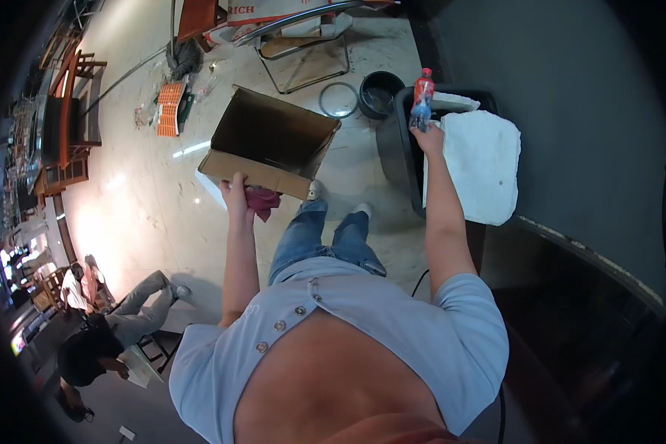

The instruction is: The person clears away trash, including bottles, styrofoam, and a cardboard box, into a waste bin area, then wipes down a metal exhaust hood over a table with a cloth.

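My left hand [235, 192] is closed on the near edge of an open cardboard box [263, 174], whose dark inside faces up. A maroon cloth [262, 202] hangs beside that hand, against the box's side; how it is held is partly hidden. In my right hand [428, 138] is a plastic bottle [422, 100] with a red cap, a red upper part and a blue lower part. The fingers wrap its lower end. Bottle and hand are over the left part of a large black tub [399, 174], where white foam pieces [481, 163] lie.
A round black bucket [378, 103] and a ring [338, 100] sit on the floor by the tub. Farther off are a folding chair [303, 63], a mop [183, 59] and an orange printed sheet [170, 109]. A seated person [96, 348] is at lower left. A dark wall runs along the right.
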The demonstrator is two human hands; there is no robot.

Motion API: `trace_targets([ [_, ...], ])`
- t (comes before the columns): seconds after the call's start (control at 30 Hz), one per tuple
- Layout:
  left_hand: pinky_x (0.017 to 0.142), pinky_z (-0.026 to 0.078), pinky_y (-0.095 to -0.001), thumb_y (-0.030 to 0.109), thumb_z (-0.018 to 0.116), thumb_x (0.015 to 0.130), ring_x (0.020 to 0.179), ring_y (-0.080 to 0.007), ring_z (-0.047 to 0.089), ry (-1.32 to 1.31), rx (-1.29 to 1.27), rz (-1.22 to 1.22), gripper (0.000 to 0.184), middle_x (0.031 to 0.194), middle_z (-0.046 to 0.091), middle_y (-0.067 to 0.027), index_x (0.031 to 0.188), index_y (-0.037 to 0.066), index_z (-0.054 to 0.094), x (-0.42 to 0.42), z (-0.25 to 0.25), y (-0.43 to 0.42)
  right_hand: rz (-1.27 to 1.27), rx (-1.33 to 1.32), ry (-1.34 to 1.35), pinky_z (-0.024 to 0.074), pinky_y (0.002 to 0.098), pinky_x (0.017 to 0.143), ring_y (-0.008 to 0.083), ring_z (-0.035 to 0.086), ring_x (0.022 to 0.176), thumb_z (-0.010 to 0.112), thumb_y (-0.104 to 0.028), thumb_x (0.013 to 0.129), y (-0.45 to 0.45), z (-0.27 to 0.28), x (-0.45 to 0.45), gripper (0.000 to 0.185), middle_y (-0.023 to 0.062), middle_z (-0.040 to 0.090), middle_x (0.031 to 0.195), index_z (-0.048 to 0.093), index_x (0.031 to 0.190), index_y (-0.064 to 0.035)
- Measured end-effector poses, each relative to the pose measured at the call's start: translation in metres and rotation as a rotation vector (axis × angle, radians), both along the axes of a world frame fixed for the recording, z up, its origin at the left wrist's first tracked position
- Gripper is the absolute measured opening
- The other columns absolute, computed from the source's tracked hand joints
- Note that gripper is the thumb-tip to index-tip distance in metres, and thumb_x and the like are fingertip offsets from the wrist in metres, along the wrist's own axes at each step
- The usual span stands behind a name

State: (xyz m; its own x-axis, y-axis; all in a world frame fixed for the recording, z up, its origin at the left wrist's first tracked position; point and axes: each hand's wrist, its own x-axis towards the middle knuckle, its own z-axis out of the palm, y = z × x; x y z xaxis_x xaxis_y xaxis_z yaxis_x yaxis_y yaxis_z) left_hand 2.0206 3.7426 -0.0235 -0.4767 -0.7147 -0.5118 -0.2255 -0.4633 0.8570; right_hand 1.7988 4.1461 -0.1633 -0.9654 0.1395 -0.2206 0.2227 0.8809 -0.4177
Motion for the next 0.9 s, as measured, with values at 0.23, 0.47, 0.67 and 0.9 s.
trace_targets([
  [0.23,0.045,0.041,-0.0228,0.006,0.058,0.075,0.050,-0.0096,0.046,0.104,0.012,-0.148,0.031,0.080,0.051,-0.0058,0.101,0.004,0.041,-0.025,0.027,0.014,-0.061,-0.144,-0.007,0.0417,0.0400,0.090,0.0360,0.049,0.105,0.064,-0.022,0.071,-0.019,0.021,0.069,0.048,0.0214,0.050,0.111,0.052,0.114,-0.0034],
  [0.47,0.048,0.041,-0.0206,0.006,0.057,0.076,0.054,-0.0089,0.047,0.123,0.036,-0.234,0.025,0.082,0.053,-0.0045,0.098,0.006,0.045,-0.027,0.043,0.038,-0.123,-0.353,0.135,0.0496,0.0383,0.070,0.0325,0.061,0.076,0.058,-0.022,0.077,-0.035,0.028,0.057,0.027,0.0151,0.063,0.082,0.059,0.095,-0.0012],
  [0.67,0.051,0.041,-0.0212,0.008,0.057,0.076,0.058,-0.0092,0.047,0.183,0.082,-0.255,0.027,0.084,0.053,-0.0052,0.100,0.004,0.045,-0.029,0.045,0.055,0.064,-0.933,-0.947,0.0515,0.0260,0.053,0.0179,0.065,0.068,0.051,-0.020,0.085,-0.090,0.105,0.137,0.025,0.0083,0.065,0.092,0.057,0.102,-0.0024],
  [0.9,0.050,0.042,-0.0215,0.007,0.059,0.073,0.060,-0.0108,0.050,0.204,0.159,-0.257,0.033,0.084,0.053,-0.0068,0.101,0.001,0.043,-0.021,0.041,0.074,-0.403,-1.568,-0.777,0.0537,0.0358,0.071,0.0242,0.060,0.091,0.043,-0.032,0.089,-0.138,0.114,0.200,0.040,0.0115,0.057,0.107,0.045,0.117,-0.0045],
])
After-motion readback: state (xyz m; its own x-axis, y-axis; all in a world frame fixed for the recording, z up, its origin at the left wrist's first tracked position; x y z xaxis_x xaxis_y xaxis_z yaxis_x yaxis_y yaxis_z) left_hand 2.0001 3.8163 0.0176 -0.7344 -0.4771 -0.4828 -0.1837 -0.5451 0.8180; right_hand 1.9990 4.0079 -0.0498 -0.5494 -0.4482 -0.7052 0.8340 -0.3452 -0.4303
